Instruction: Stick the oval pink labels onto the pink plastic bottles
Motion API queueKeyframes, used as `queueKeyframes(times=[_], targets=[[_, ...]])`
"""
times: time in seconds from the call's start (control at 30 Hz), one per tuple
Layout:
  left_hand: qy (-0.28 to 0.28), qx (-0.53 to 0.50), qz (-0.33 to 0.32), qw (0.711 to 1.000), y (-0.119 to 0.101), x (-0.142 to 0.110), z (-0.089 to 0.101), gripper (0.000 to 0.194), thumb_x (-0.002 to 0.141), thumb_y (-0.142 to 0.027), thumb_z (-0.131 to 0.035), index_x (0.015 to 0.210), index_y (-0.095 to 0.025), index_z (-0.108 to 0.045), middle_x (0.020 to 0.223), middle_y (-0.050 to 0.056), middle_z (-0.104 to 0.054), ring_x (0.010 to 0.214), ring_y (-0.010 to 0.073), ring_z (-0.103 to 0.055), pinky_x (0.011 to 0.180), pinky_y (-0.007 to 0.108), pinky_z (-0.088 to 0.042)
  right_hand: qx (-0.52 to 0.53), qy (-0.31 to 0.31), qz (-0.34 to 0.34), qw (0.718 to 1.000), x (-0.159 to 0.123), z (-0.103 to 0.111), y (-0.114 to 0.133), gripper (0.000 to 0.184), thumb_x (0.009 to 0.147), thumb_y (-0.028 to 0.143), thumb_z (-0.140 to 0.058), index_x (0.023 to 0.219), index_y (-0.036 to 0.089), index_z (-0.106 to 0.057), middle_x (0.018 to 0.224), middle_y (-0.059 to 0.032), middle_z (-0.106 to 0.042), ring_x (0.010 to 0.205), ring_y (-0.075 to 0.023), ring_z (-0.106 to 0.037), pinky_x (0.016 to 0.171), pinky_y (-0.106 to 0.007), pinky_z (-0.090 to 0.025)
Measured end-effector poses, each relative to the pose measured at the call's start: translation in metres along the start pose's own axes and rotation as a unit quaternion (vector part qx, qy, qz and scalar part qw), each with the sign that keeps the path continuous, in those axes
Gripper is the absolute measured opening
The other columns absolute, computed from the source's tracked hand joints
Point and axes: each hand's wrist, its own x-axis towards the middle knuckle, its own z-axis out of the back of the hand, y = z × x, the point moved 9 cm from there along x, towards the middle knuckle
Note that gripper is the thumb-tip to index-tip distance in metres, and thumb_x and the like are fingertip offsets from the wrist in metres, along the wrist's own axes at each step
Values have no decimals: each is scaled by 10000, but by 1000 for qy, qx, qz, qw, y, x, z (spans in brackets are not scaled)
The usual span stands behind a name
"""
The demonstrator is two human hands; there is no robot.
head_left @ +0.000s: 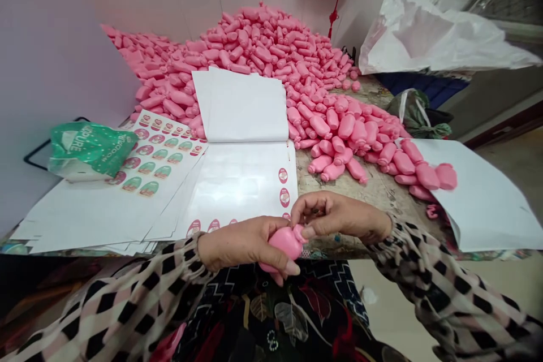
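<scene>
My left hand (250, 246) is wrapped round a small pink plastic bottle (285, 244), held tilted in front of the table edge with its neck to the upper right. At that neck, the thumb and bent fingers of my right hand (335, 218) close together. Whether a label is also between those fingertips cannot be made out. Just behind my hands lies a label sheet (237, 175), mostly bare backing, with several oval red-and-white stickers along its right and lower edges. Its upper part is a folded-back white sheet (244, 104).
A large heap of pink bottles (263, 45) covers the back of the table and spreads right. Sheets with green and red stickers (159, 155) lie left, beneath a green plastic packet (91, 150). At right are a curved white sheet (492, 192) and a white bag (432, 34).
</scene>
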Motion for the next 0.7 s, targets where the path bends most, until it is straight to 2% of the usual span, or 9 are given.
queueKeyframes(times=[0.1,0.17,0.23,0.3,0.37,0.4,0.47,0.63,0.7], targets=[[-97,-4,-16,995,2,4,24,374,656,-269,-721,943,-186,-497,739,-20,-601,639,114,-579,627,251,-453,-116,-173,37,977,14,47,-5,283,839,432,-549,991,202,-611,857,-14,-620,781,-141,-556,726,-271,-428],[-212,84,-52,972,-7,0,52,310,684,-291,-689,900,-196,-488,762,-15,-599,655,121,-560,609,250,-428,-253,-297,30,920,18,78,-7,349,904,469,-411,949,196,-623,882,-40,-627,817,-168,-557,743,-299,-411],[-316,219,-74,920,-21,-6,76,197,749,-307,-607,891,-216,-507,766,-20,-593,684,137,-551,618,265,-413,-399,-360,3,843,24,93,-8,363,928,434,-363,898,193,-632,927,-64,-642,855,-197,-562,734,-314,-388],[-386,371,-74,842,-35,-8,91,114,794,-295,-536,889,-232,-542,803,-11,-601,738,160,-559,650,286,-404,-501,-386,-13,775,31,96,-6,292,926,369,-388,938,200,-625,970,-67,-652,883,-213,-565,705,-313,-367],[-419,487,-48,765,-42,-2,100,114,819,-311,-505,868,-228,-565,861,15,-612,778,185,-574,655,302,-398,-556,-393,-14,732,37,94,-4,240,920,320,-405,980,209,-609,968,-58,-658,890,-216,-564,678,-309,-351],[-429,521,-31,738,-44,2,105,135,827,-334,-502,862,-223,-570,888,29,-617,787,195,-582,647,307,-400,-573,-393,-13,719,40,92,-4,227,918,310,-410,978,212,-605,954,-53,-658,885,-215,-564,669,-309,-347],[-438,549,-4,711,-45,13,114,180,836,-376,-501,881,-218,-576,959,49,-628,821,210,-600,649,314,-414,-597,-386,-12,703,45,91,-4,216,919,305,-413,942,213,-608,933,-51,-649,881,-211,-562,664,-307,-344],[-416,558,0,718,-46,37,124,192,817,-403,-543,897,-234,-589,1351,29,-499,998,232,-602,752,339,-446,-615,-378,-14,691,50,96,-7,212,917,298,-427,924,209,-619,934,-63,-616,885,-196,-556,654,-297,-345],[-398,562,3,725,-45,43,127,219,798,-436,-567,890,-240,-597,1393,18,-464,1027,236,-598,759,338,-451,-616,-373,-15,694,52,98,-7,209,914,298,-434,920,209,-622,927,-63,-614,875,-192,-555,641,-294,-341]])
